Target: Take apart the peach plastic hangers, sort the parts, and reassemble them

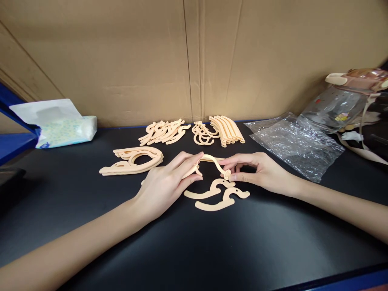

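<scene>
My left hand (pixel 168 184) and my right hand (pixel 257 171) meet at the middle of the black tabletop (pixel 212 250). Between them they hold one curved peach plastic hanger piece (pixel 214 161), the left fingers pinching its left end, the right fingers pinching its right end. Two loose peach pieces (pixel 218 195) lie flat just below it, near my right fingers. A stack of folded hangers (pixel 133 160) lies left of my left hand.
Behind the hands lie three piles of peach parts: arms (pixel 163 131), hooks (pixel 203 133) and curved bars (pixel 227 130). Clear plastic bags (pixel 295 144) and a transparent bottle (pixel 342 103) are at the right. A tissue pack (pixel 60 125) sits at the left. A cardboard wall (pixel 194 56) closes the back.
</scene>
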Tool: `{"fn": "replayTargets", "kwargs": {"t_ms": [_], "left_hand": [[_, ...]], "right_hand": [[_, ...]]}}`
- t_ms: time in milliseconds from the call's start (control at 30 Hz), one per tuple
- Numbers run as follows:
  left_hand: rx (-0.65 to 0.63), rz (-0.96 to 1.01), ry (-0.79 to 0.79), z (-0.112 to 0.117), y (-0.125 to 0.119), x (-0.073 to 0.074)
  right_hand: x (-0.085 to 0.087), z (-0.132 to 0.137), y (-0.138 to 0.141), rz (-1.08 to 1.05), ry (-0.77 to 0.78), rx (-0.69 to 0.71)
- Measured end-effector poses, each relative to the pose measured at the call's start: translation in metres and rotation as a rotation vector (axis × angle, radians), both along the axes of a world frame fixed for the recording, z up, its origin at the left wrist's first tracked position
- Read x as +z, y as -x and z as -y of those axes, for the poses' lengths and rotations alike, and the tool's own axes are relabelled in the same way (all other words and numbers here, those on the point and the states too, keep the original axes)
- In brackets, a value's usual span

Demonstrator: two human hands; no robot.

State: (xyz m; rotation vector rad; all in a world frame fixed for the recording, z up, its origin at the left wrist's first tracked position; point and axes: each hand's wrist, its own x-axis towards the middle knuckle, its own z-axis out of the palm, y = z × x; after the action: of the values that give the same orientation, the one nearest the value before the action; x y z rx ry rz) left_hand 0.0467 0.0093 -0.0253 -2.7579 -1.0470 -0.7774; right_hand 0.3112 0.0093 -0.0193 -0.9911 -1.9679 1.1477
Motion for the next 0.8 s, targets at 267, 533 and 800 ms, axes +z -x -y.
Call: {"fn": "replayTargets", "kwargs": {"t_ms": [267,533,800], "left_hand": [[0.001,-0.018,-0.015,-0.0012,-0.0002,-0.0007],[0.006,-0.050,0.008,-0.0018,-0.0010,0.0000],[0.071,-0.077,0.019,-0.0011,-0.0023,-0.0009]], "right_hand": [[-0.0023,0.0024,-0.0017,0.041,-0.124,0.019],[-0.0051,-0.0001,-0.0025,0.049,-0.181,0.012],[0.0015,-0.0018,-0.0024,0.330,-0.606,0.228]]}}
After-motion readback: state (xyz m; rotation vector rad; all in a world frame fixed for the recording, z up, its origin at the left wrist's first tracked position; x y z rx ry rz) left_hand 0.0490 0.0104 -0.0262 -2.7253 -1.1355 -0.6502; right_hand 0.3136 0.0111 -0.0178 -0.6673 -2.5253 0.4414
